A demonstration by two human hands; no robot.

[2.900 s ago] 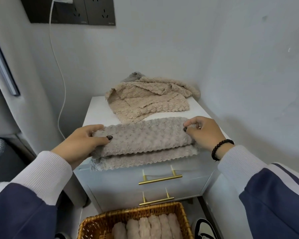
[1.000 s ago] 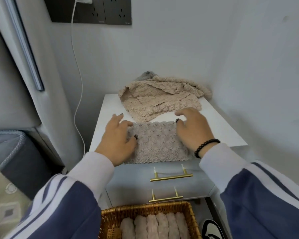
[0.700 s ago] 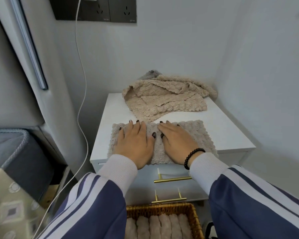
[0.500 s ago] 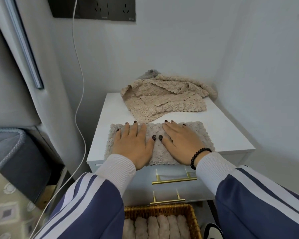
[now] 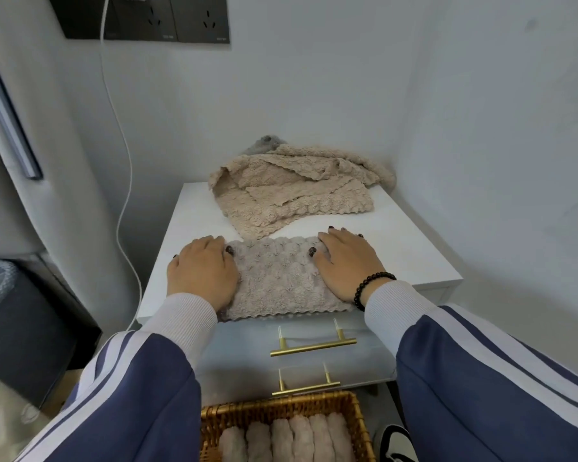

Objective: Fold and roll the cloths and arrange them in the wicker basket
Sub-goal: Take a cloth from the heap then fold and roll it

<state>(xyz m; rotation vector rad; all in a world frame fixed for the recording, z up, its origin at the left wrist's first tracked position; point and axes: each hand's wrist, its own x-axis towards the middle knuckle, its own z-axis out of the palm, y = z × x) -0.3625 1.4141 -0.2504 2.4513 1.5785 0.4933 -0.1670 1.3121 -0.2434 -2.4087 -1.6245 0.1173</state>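
- Far left: white cable [image 5: 121, 181] hanging down the wall from a dark socket panel [image 5: 167, 18].
- Lower left: dark bin [image 5: 20, 325] on the floor beside the cabinet.
- White surface [image 5: 411, 248] of a small cabinet set into the corner, two drawers with gold handles [image 5: 312, 346] below the near edge.
- Left hand [image 5: 201, 271] lying palm down on the left end of the cloth [image 5: 277, 278], fingers [image 5: 214, 243] bent over its far left corner; dark nails; whether pinching the edge or only pressing cannot be told.
- Grey-beige folded cloth flat along the near edge of the surface, between both hands, its scalloped hem just over the edge.
- Right hand [image 5: 346, 265] resting on the right end of the cloth, straight and relaxed, thumb on the fabric, black bead bracelet [image 5: 371, 288] at the wrist.
- Far side: loose beige pile [image 5: 294, 191] of unfolded cloths against the back wall, its near corner touching the folded cloth.
- Bottom centre: basket [image 5: 359, 418] on the floor below the drawers, five rolls [image 5: 287, 441] side by side inside.
- Lower right: black-and-white shoe [image 5: 396, 443] just beside the basket.
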